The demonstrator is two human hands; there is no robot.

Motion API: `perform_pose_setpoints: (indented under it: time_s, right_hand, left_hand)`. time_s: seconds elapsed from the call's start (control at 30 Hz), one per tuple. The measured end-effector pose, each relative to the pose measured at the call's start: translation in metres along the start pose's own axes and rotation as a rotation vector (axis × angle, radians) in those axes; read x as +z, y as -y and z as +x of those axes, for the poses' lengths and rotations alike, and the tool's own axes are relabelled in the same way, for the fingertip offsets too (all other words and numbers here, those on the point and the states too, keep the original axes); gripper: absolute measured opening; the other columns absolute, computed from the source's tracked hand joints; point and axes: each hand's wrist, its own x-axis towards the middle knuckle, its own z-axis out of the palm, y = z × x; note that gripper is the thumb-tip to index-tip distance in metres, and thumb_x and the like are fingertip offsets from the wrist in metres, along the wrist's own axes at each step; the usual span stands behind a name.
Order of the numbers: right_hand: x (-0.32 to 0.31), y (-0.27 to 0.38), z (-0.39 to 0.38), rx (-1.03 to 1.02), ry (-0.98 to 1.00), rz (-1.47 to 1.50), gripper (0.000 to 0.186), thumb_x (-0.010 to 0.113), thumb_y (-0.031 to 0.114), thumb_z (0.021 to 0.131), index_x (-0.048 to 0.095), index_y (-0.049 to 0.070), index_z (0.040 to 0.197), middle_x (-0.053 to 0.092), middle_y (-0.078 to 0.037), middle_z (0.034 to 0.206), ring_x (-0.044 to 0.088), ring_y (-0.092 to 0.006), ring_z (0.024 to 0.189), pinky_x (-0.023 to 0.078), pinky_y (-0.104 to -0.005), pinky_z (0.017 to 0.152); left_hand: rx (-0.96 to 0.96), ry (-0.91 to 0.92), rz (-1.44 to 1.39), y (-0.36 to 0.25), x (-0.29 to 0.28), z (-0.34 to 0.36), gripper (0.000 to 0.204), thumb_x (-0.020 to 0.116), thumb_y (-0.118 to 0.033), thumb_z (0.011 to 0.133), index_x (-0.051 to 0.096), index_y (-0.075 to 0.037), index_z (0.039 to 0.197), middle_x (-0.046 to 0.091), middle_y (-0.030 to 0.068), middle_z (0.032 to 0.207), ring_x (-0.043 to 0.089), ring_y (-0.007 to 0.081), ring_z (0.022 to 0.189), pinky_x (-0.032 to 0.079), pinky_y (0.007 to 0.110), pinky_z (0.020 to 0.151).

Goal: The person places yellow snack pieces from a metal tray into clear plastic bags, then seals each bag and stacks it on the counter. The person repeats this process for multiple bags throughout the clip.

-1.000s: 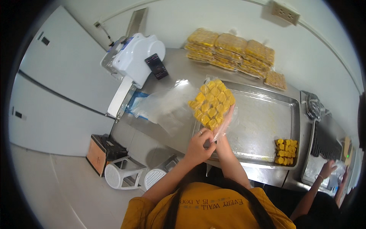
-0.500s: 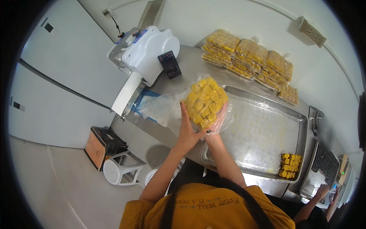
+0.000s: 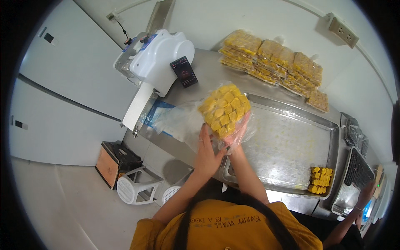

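A clear plastic bag filled with a block of yellow chunks [image 3: 225,109] is held up over the left end of a metal tray [image 3: 287,137]. My right hand [image 3: 238,132] grips it from beneath on the right, with clear plastic over the palm and fingers. On the lower left, my left hand [image 3: 208,151] holds the bag's plastic, thumb reaching toward the right wrist. Loose plastic spreads around both hands. In the tray's near right corner sits a small block of yellow pieces [image 3: 321,180].
Stacked bags of yellow pieces [image 3: 273,60] lie along the wall. A white machine [image 3: 160,60] and a phone [image 3: 183,71] stand at the far left. Empty clear bags [image 3: 175,121] lie by a blue packet. Another person's hand [image 3: 366,193] works by a black crate [image 3: 359,173]. White stools [image 3: 139,185] stand below.
My left hand has slid down from the bag's side toward its lower edge. The bag has tilted slightly. The other person's hand has moved up beside the crate.
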Motion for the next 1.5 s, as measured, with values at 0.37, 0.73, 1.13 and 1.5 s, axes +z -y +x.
perform_pose_setpoints:
  time_s: [0.37, 0.73, 1.13, 1.5]
  right_hand:
    - [0.003, -0.011, -0.014, 0.048, -0.132, -0.168, 0.06, 0.039, 0.05, 0.09, 0.034, 0.011, 0.135, 0.041, -0.01, 0.133, 0.041, -0.0272, 0.121, 0.035, -0.0411, 0.1]
    - [0.008, -0.072, 0.002, -0.07, 0.03, -2.784, 0.07, 0.051, 0.051, 0.081, 0.024, 0.027, 0.141, 0.021, -0.008, 0.146, 0.021, -0.0396, 0.131, 0.015, -0.0544, 0.105]
    - [-0.079, -0.085, -0.021, -0.008, 0.408, -2.859, 0.062, 0.056, 0.039, 0.078, 0.036, 0.022, 0.135, 0.019, -0.01, 0.145, 0.013, -0.0444, 0.131, 0.011, -0.0669, 0.099]
    - [-0.021, -0.038, -0.099, 0.21, 0.39, -2.508, 0.047, 0.063, 0.018, 0.072, 0.048, 0.001, 0.113, 0.052, -0.019, 0.109, 0.049, -0.0335, 0.104, 0.04, -0.0393, 0.083]
  left_hand:
    - [0.082, -0.07, 0.21, 0.027, 0.001, 0.077, 0.071, 0.057, -0.038, 0.082, 0.027, -0.009, 0.138, 0.024, 0.0235, 0.139, 0.021, 0.0417, 0.128, 0.019, 0.05, 0.104]
    - [-0.077, -0.01, -1.873, 0.111, 0.042, 0.069, 0.054, 0.028, -0.041, 0.096, 0.02, -0.013, 0.141, 0.025, 0.0073, 0.143, 0.027, 0.0241, 0.13, 0.021, 0.037, 0.108]
    - [-0.749, -0.076, -1.809, 0.173, -0.012, -0.035, 0.044, 0.034, -0.036, 0.095, 0.038, -0.007, 0.129, 0.042, 0.0074, 0.13, 0.041, 0.0226, 0.118, 0.031, 0.038, 0.102]
    - [-0.013, -0.093, 0.158, 0.126, -0.023, -0.082, 0.029, 0.058, -0.001, 0.078, 0.052, -0.003, 0.106, 0.053, 0.0139, 0.101, 0.054, 0.0306, 0.093, 0.044, 0.037, 0.08]
